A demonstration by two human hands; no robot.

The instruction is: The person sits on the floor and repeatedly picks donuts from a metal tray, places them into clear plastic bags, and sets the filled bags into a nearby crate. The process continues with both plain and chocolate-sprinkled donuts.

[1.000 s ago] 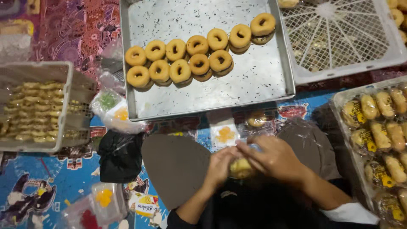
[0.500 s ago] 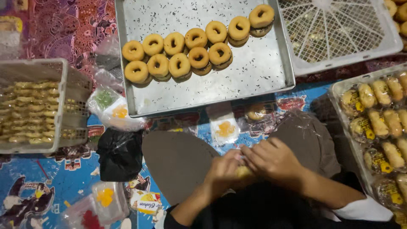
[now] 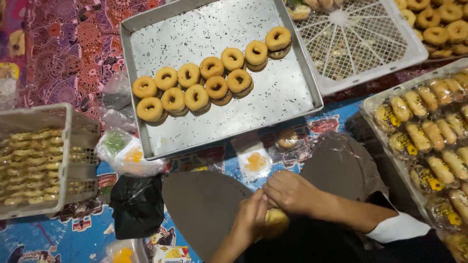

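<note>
Ringing both hands (image 3: 273, 207): doughnut tray (image 3: 292, 97), packed pastry trays (image 3: 375, 104), black bag (image 3: 136, 207).

a golden doughnut (image 3: 276, 220), mostly hidden, sits low between the knees.

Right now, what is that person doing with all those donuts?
A person sits on the floor with both hands on one donut in their lap. The left hand cups it and the right hand presses on top. In front lies a metal tray with eleven plain donuts in two rows. At the right, a tray of wrapped donuts.
</note>
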